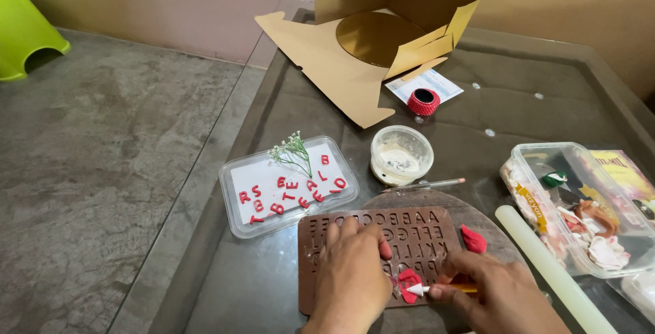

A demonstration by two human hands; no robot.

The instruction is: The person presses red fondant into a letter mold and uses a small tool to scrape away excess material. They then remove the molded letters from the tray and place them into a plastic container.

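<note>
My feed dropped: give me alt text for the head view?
A left hand presses on a brown letter mould while the right hand works a small tool into red paste. Nearby, a clear tray holds red letters.

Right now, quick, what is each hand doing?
Left hand: open, pressing flat on the brown letter mould.
Right hand: closed, holding a small pointed tool at the red paste.

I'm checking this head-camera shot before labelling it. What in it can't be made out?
- Letter mould: lower left hidden under the left hand.
- Tool tip: too small to identify.
- Right hand: wrist cut off by the bottom edge.
- Clear container: contents jumbled, right side cut by the frame.
</note>
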